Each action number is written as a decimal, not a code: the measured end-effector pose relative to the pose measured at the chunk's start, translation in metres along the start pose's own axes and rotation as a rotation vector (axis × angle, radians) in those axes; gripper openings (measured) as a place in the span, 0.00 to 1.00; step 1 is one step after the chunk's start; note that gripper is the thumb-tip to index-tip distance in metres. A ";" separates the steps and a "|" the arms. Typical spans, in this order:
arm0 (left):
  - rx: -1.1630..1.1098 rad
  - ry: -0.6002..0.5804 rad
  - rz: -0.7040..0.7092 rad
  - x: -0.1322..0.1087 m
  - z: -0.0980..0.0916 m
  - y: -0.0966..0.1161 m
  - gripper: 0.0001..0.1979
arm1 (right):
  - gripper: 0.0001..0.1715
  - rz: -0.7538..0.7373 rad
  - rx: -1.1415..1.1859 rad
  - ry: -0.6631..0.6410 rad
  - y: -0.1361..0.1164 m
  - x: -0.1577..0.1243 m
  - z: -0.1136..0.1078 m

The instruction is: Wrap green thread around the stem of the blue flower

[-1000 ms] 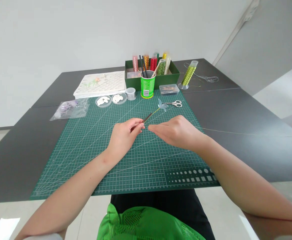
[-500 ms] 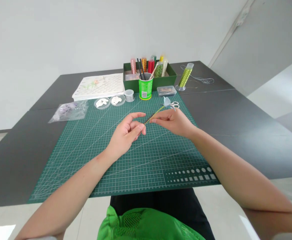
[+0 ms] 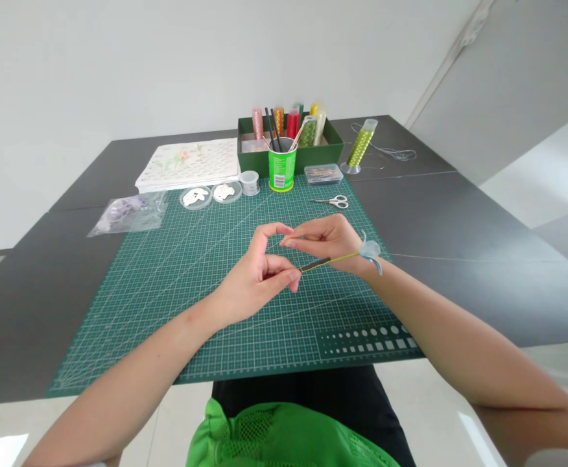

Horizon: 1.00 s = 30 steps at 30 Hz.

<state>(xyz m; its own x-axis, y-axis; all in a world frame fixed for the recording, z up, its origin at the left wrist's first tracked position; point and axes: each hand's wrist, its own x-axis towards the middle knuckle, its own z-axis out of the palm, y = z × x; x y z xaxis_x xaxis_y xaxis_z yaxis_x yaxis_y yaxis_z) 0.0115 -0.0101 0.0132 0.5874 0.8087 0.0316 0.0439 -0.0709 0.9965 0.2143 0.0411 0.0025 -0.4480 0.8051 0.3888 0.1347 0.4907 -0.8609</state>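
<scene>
My left hand (image 3: 263, 275) pinches the lower end of a flower stem (image 3: 343, 257) between thumb and fingers, its index finger raised and bent. The stem is yellow-green with a dark section near the left hand. At its right end is a pale blue flower (image 3: 370, 249) with thin curled petals, in front of my right wrist. My right hand (image 3: 325, 235) is closed in a pinch, its fingertips by the left index fingertip. Whatever thin thing it may hold is too small to make out. Both hands are above a green cutting mat (image 3: 177, 311).
Scissors (image 3: 340, 202) lie beyond my right hand. Behind stand a green cup (image 3: 281, 172) with sticks, a box (image 3: 335, 152) of thread spools, and a yellow-green spool (image 3: 362, 146). Two dishes (image 3: 195, 198) of white pieces, a plastic bag (image 3: 131, 213) and white sheets (image 3: 196, 162) are left.
The flower has swung right and nearer to me, now in front of my right wrist. My right fingers have left the stem and moved up beside the left index finger.
</scene>
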 end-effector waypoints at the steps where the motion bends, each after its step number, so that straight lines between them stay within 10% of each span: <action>1: 0.016 0.012 0.014 0.000 0.000 0.001 0.23 | 0.14 0.014 -0.003 0.007 0.001 0.000 0.000; 16: 0.666 0.532 0.301 0.004 -0.021 0.003 0.14 | 0.15 -0.178 -0.382 -0.017 -0.012 -0.009 -0.003; 23: 0.837 0.459 0.201 0.007 -0.022 -0.005 0.20 | 0.17 -0.539 -0.770 -0.017 -0.023 -0.016 -0.004; 30: 0.912 0.353 0.148 0.009 -0.020 -0.010 0.12 | 0.17 -0.554 -0.914 -0.097 -0.033 -0.021 -0.006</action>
<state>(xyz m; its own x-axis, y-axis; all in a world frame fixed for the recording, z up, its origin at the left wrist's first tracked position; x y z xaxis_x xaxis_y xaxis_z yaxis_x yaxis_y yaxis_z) 0.0002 0.0100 0.0049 0.3690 0.8726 0.3201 0.6826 -0.4882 0.5438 0.2244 0.0094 0.0247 -0.7126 0.3838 0.5873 0.4838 0.8750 0.0152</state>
